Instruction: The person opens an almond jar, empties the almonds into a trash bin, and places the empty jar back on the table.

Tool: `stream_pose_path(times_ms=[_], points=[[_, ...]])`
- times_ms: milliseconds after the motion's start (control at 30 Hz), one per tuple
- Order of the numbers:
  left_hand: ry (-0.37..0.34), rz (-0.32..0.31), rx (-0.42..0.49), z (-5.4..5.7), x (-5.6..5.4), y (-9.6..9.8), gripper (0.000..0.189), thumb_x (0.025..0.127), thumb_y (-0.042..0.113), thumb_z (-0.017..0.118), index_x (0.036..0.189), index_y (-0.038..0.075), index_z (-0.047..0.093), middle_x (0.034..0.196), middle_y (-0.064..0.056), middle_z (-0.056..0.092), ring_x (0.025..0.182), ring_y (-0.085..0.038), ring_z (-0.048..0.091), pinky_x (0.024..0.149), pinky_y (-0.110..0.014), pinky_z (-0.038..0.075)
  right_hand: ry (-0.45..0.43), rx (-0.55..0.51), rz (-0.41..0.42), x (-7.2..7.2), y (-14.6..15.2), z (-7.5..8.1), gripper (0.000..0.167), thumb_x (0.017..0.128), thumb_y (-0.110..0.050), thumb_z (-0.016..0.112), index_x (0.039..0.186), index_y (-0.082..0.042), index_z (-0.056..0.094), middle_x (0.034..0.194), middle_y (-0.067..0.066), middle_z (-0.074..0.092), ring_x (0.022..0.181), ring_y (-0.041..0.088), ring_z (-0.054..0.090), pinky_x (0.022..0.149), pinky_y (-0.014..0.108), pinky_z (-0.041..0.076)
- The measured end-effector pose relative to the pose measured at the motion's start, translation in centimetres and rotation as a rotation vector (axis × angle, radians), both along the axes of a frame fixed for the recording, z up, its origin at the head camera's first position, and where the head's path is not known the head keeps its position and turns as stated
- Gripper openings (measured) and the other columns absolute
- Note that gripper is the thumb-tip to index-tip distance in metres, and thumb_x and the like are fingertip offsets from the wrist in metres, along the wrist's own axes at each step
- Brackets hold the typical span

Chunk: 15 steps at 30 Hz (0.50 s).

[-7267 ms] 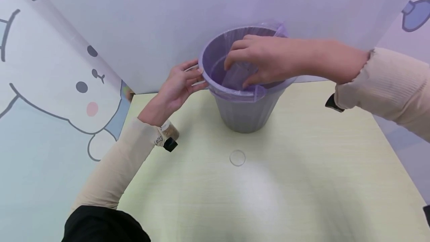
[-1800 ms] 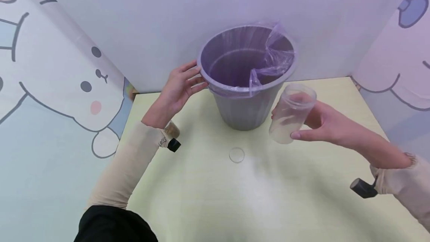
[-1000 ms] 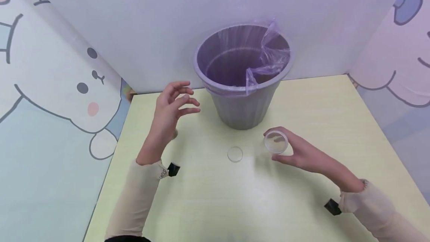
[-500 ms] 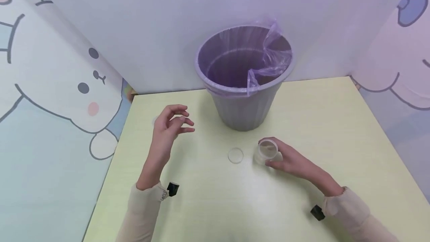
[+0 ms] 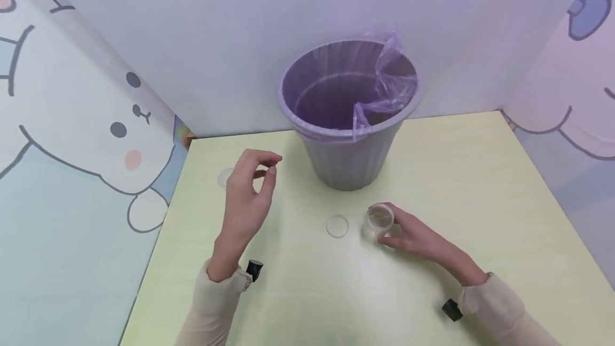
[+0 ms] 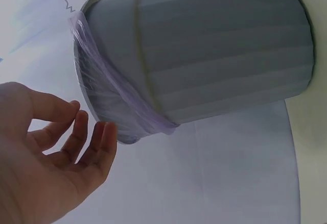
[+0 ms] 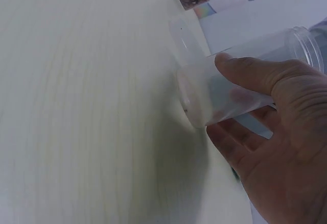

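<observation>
A ribbed, tapering grey plastic bin (image 5: 347,163) with a crinkled, translucent purple liner (image 5: 393,89) stands on a faintly grained, pale tabletop (image 5: 456,175). A right hand (image 5: 412,236) has its grip around a clear, smooth, cylindrical jar (image 5: 379,220), uncapped, near a thin, round lid (image 5: 337,226). The left hand (image 5: 247,191) is loosely curled, grasping nothing.

A greyish bin (image 5: 343,164) stood upright at the rear of the pale desk (image 5: 480,186), before a plain wall (image 5: 216,41); a translucent purple liner (image 5: 396,89) lay crumpled across its right rim. Outlined cartoon figures (image 5: 86,127) decorated both side walls (image 5: 67,250).
</observation>
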<state>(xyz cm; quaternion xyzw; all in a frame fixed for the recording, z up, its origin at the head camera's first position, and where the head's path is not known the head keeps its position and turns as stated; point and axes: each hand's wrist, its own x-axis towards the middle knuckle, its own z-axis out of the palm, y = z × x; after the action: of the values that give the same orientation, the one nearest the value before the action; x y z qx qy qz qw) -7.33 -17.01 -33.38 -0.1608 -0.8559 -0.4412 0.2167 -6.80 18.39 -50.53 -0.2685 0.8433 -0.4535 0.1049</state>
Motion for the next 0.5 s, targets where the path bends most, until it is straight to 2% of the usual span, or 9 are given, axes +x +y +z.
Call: stream_pose_path(times_ms=[133,300,400,500], points=[[0.155,0.019,-0.080,0.8,-0.2,1.3,0.019,0.099,-0.002,0.060,0.112,0.005,0.072,0.113,-0.010,0.067,0.110,-0.025,0.060,0.091,-0.029,0.052,-0.010,0.039,0.009,0.1,0.1,0.2,0.072,0.088,-0.018,0.086,0.150,-0.014,0.049,0.143,0.003,0.064,0.133,0.025,0.060,0.112,0.046,0.050],[0.286,-0.007,-0.135,1.6,-0.8,3.3,0.018,0.097,0.004,0.062,0.112,0.005,0.073,0.114,-0.014,0.066,0.113,-0.033,0.055,0.099,-0.041,0.044,-0.017,0.087,0.045,0.2,1.0,1.3,0.074,0.090,0.005,0.073,0.156,-0.006,0.041,0.153,0.010,0.055,0.138,0.032,0.057,0.112,0.051,0.050],[0.369,-0.034,-0.181,2.1,-1.4,4.6,0.019,0.097,0.005,0.064,0.115,0.004,0.072,0.115,-0.014,0.066,0.112,-0.035,0.055,0.100,-0.046,0.044,0.041,0.069,0.048,-0.3,2.0,2.5,0.072,0.088,0.018,0.061,0.155,-0.001,0.040,0.152,0.017,0.053,0.132,0.039,0.060,0.106,0.053,0.054],[0.437,-0.045,-0.234,2.6,-2.0,5.8,0.020,0.098,0.008,0.066,0.117,0.004,0.071,0.116,-0.014,0.067,0.113,-0.035,0.055,0.098,-0.048,0.044,0.144,0.035,-0.003,-1.3,2.8,4.5,0.068,0.086,0.023,0.057,0.149,0.002,0.046,0.145,0.020,0.059,0.123,0.037,0.064,0.101,0.043,0.060]])
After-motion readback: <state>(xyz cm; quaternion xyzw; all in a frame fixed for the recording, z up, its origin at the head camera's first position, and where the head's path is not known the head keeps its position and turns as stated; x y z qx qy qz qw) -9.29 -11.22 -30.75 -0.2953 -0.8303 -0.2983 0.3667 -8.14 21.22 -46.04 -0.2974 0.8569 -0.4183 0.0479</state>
